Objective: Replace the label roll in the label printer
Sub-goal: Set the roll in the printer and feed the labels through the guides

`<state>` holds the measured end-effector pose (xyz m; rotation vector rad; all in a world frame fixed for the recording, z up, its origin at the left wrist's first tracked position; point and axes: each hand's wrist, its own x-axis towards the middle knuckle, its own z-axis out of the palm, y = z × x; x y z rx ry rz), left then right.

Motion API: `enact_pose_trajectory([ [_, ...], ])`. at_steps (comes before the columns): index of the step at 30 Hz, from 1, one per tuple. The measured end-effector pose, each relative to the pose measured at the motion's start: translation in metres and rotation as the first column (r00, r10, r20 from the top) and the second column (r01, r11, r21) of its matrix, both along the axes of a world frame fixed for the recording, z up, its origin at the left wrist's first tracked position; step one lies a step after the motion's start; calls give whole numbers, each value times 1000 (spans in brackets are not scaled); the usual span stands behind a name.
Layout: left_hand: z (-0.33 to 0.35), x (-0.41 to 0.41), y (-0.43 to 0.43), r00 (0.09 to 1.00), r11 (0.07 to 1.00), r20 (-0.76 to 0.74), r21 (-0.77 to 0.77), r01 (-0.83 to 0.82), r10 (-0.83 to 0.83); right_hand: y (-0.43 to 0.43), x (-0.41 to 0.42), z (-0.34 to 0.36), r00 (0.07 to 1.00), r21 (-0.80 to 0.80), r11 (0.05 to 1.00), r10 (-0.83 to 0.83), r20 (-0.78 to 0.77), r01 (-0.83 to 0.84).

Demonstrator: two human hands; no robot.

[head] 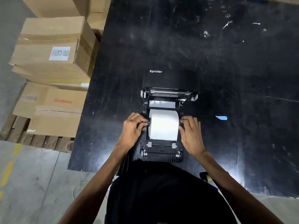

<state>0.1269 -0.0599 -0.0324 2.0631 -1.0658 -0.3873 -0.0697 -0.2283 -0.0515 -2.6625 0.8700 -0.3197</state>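
Where the left hand's [132, 126] fingers [141, 122] meet, they pinch the black spindle stub [148, 123] that sticks out of the label roll's [163, 125] 9 o'clock end.

- Right hand [191, 135]: fingers [183, 122] bent in against the roll's 3 o'clock end. The roll's edge hides whether they pinch a matching stub or only press the side, so I cannot tell the grip.
- A hand at each end likely keeps the spindle level, so both ends meet their holders together.
- Roll: white and full, lying crosswise in the open bay of the label printer [161, 153]. Whether it is fully seated cannot be judged from above.
- No loose tail of labels shows toward the paper guides [161, 145] at 6 o'clock, so threading looks not yet done.
- Lid [168, 92] is thrown back at 12 o'clock, leaving the bay open to both hands.
- Printer sits at the near edge of the black worktop [234, 65], close to the person's body and within easy reach.
- Blue scrap [221, 118] lies on the worktop at 3 o'clock, well apart from the printer.
- Stacked cartons [53, 50] on a pallet [32, 139] stand beyond the worktop at 9 to 10 o'clock.
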Motion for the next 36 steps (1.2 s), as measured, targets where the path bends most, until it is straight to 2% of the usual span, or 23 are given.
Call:
enact_pose_trajectory([
  [6,-2,3,4,984,999,174,40,15,-22,-5,-5,-2,999,-58,998,29,41,-27],
  [10,3,1,6,994,997,106,79,-24,16,-7,-7,6,997,-33,999,31,77,-28],
  [13,12,-10,13,986,984,-5,71,-165,166,1,-11,18,977,171,979,-143,161,115],
  [15,18,-19,19,959,966,-124,85,-246,255,9,-15,28,937,353,910,-297,185,219],
  [18,27,-35,25,918,949,-263,189,-252,296,27,-14,38,923,544,787,-381,58,290],
  [23,30,-54,17,892,924,-299,280,-259,340,36,-5,44,870,597,689,-492,-30,410],
  [27,32,-65,18,858,913,-338,273,-304,387,39,-9,49,828,770,509,-559,-44,385],
  [32,30,-72,35,867,919,-331,264,-294,372,40,-25,50,909,817,505,-414,-53,278],
  [36,26,-71,36,897,924,-316,320,-208,311,37,-29,46,959,760,608,-275,-71,230],
])
